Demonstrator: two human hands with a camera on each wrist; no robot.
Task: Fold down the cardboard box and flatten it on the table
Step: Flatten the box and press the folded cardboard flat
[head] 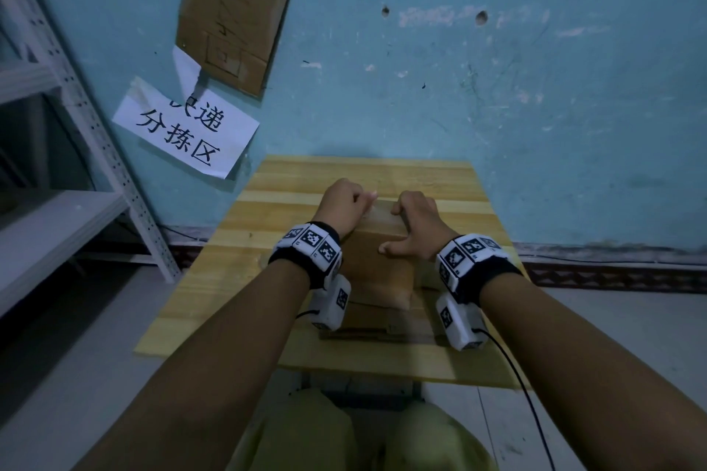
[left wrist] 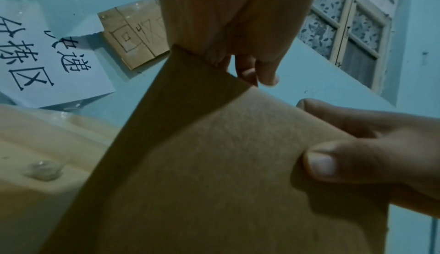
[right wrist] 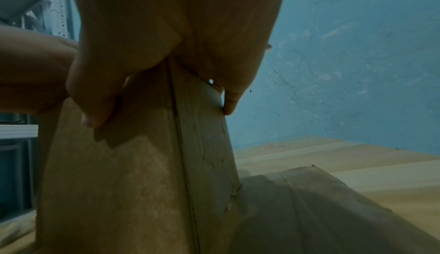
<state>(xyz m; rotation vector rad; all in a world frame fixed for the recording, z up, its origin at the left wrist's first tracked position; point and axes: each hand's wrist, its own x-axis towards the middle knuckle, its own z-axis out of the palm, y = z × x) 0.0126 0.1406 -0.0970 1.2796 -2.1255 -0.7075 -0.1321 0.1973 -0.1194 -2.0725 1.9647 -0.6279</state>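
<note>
A brown cardboard box (head: 377,268) stands upright in the middle of the wooden table (head: 267,226), with a bottom flap (head: 382,321) lying flat toward me. My left hand (head: 346,203) grips the box's top edge at the far left, its fingers (left wrist: 262,73) curled over the edge. My right hand (head: 415,226) pinches the top edge beside it, with the thumb (right wrist: 95,98) on the near face and a fingertip (right wrist: 228,105) on the far side. In the left wrist view the box (left wrist: 214,164) fills the frame and the right hand (left wrist: 357,154) holds its upper right corner. Another flap (right wrist: 309,201) lies on the table at the right.
The table stands against a blue wall bearing a white paper sign (head: 183,130) and a piece of cardboard (head: 233,15). A white metal shelf rack (head: 76,96) stands at the left. A black cable (head: 528,394) hangs from my right wrist. A window (left wrist: 345,28) shows high on the right.
</note>
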